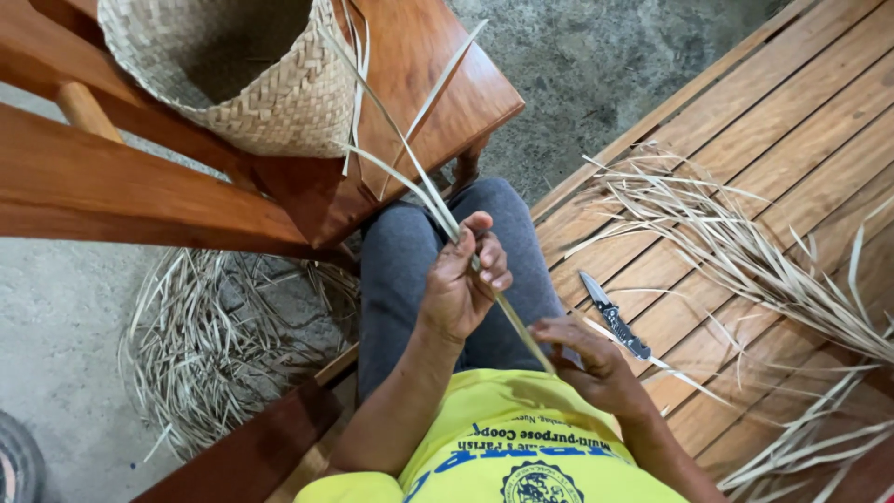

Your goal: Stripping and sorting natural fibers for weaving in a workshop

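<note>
— What are the 2 hands doing?

— Both are on 1 long, pale leaf strip [521,328]. The left hand [461,284] has its fingers [492,264] curled tight around the strip above the lap. The right hand [596,363] pinches the lower end, close to the yellow shirt [507,447], fingers closed on it.

— Where does the strip go?

— It runs up slantwise from the right hand, through the left fist, and then fans into several thin blades over the corner of the brown wooden table [419,84].

— What else is on that table?

— A woven basket [270,84] sits near that corner, its rim cut off by the top of the view.

— And beside the person?

— A slatted wooden bench [745,140] at the right carries a folding knife [613,315], lying near its inner edge, just beside the right hand but not touching it. A heap of dried strips [745,261] spreads across the slats toward the far right edge. More dried strips [214,345] lie piled on the concrete floor [56,326], under the table's beam.
</note>
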